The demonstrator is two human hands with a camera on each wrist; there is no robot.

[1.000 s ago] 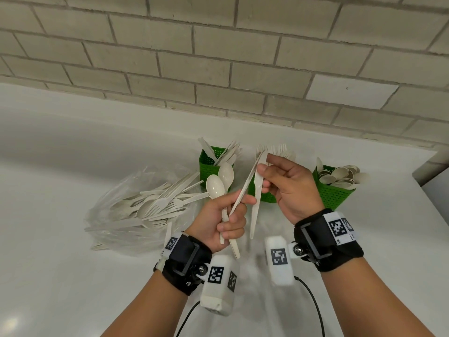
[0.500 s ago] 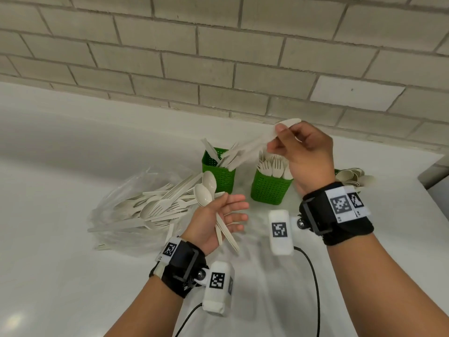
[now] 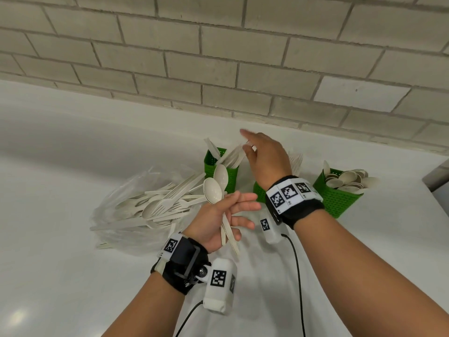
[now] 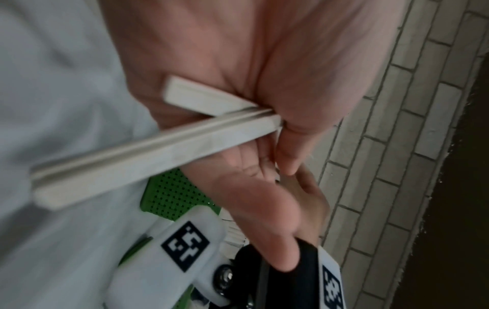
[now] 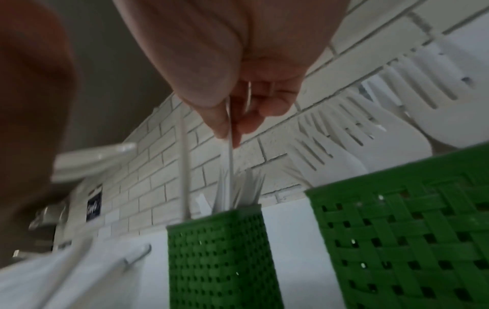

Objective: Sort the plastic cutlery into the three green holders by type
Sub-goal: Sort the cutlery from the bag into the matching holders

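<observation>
My right hand hovers over the left green holder, which has knives in it. It pinches a white plastic knife between thumb and fingers, blade end down among the other knives in that holder. My left hand is lower and nearer to me. It holds two white spoons by their handles, bowls up, with its fingers partly spread. The middle holder carries forks and is mostly hidden by my right wrist. The right holder is full of spoons.
A clear plastic bag with a pile of mixed white cutlery lies on the white counter, left of my left hand. A brick wall rises just behind the holders. Black cables run from both wrist cameras.
My right hand pulled a knife out of the left hand's bundle, lifted it, and has come down over the left holder. My left hand loosened its fingers and keeps only the spoons.
</observation>
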